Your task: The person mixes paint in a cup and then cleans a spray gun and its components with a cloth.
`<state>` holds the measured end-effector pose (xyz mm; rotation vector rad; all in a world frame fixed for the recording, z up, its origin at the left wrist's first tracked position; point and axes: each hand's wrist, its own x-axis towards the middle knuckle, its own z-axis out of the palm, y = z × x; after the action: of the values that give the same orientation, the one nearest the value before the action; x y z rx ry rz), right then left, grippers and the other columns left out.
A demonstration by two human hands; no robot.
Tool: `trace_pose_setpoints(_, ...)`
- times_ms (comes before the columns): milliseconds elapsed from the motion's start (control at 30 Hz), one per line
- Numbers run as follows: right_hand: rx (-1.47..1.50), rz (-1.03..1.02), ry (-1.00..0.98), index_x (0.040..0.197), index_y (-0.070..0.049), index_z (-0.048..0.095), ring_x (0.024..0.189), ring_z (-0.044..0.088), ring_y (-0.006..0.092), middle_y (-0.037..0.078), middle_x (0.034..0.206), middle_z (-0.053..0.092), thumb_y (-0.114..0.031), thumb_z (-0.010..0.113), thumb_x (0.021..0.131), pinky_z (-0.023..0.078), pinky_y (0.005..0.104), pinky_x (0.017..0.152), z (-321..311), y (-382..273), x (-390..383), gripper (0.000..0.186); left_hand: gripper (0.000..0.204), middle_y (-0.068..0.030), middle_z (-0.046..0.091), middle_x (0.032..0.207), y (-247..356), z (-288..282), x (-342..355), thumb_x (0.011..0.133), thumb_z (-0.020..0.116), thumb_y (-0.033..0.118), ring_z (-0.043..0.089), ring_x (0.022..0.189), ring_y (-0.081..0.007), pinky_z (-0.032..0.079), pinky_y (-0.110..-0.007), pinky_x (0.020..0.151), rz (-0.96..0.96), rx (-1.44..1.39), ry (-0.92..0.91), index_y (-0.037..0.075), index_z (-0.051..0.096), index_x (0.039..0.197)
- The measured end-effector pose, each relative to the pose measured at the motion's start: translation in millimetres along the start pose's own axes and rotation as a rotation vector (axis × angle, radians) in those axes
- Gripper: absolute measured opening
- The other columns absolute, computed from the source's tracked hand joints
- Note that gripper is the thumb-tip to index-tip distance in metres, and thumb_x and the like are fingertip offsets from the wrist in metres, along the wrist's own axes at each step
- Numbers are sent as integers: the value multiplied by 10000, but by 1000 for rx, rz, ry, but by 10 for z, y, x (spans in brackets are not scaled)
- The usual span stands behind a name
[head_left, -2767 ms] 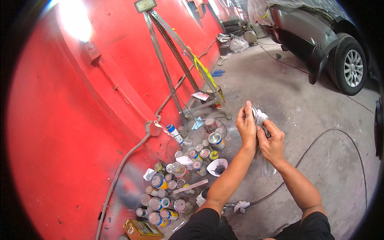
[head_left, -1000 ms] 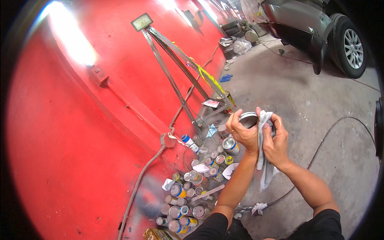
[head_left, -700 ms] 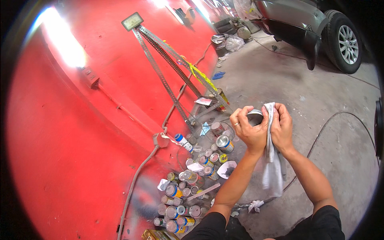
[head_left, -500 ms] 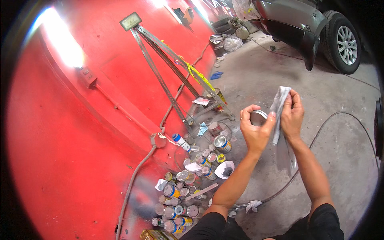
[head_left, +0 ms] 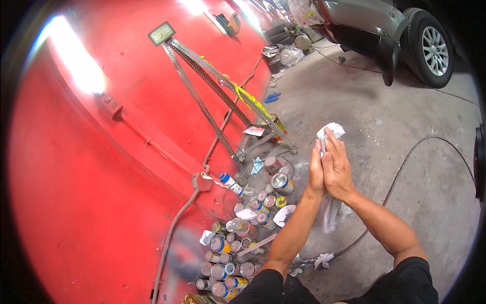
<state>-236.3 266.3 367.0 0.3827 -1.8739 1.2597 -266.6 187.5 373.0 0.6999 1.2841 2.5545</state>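
White rag (head_left: 330, 130) sits squeezed betw. left hand (head_left: 316, 169) & right hand (head_left: 338, 168), palms pressed flat together, w/ one end poking past fingertips; paint cans (head_left: 253, 228) crowd floor by red wall (head_left: 101, 177).

Grey concrete floor (head_left: 354, 106): paint cans (head_left: 238, 248) clustered by the red wall (head_left: 101, 177), black hose (head_left: 405, 162), crumpled rags (head_left: 322, 260).

Red wall (head_left: 101, 167) filling nine o'clock, glare patch high up. Grey concrete floor (head_left: 374, 116) (stained, dusty) toward three. Cluster of paint cans (head_left: 243, 238) at six. Slotted metal frame (head_left: 212, 96) leaning near twelve. Grey car (head_left: 385, 30) at one.
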Motion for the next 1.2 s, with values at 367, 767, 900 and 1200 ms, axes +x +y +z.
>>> trace_pose_setpoints(367, 748, 600, -99, 1407, 67, 348, 1400, 251, 356, 218, 1482, 332, -458, 248, 1021, 163, 401, 1149, -193, -133, 79, 659, 664, -127, -67, 1586, -504, -186, 143, 1035, 268, 390, -55, 1460, -240, 25, -370, 1178, 443, 536, -213, 33, -32, 1507)
trace_pose_setpoints(767, -185, -59, 68, 1244, 84, 490, 1362, 322, 383, 244, 1446, 372, -244, 377, 978, 152, 503, 1135, -194, 108, 215, 437, 663, -110, 293, 1510, -22, 152, 27, 1001, 370, 468, 303, 1373, -189, 219, -321, 1142, -144, -152, -180, 38, 225, 1485)
trace_pose_setpoints(900, 30, 305, 276, 1314, 74, 457, 1362, 335, 356, 244, 1435, 391, -295, 372, 990, 218, 400, 1127, -322, 576, 329, 498, 567, -141, 443, 1410, -326, -48, -49, 985, 418, 343, 469, 1255, -192, 316, -313, 1091, -323, -177, -277, -12, 349, 1421)
trace_pose_setpoints(1200, 465, 770, -11, 1210, 83, 540, 1092, 570, 270, 208, 1141, 621, -420, 449, 969, 413, 357, 949, -296, 619, 175, 565, 541, -188, 362, 1465, -453, -94, 236, 858, 436, 133, 254, 1402, -256, 166, -368, 1149, 489, 558, -55, -58, 400, 1364)
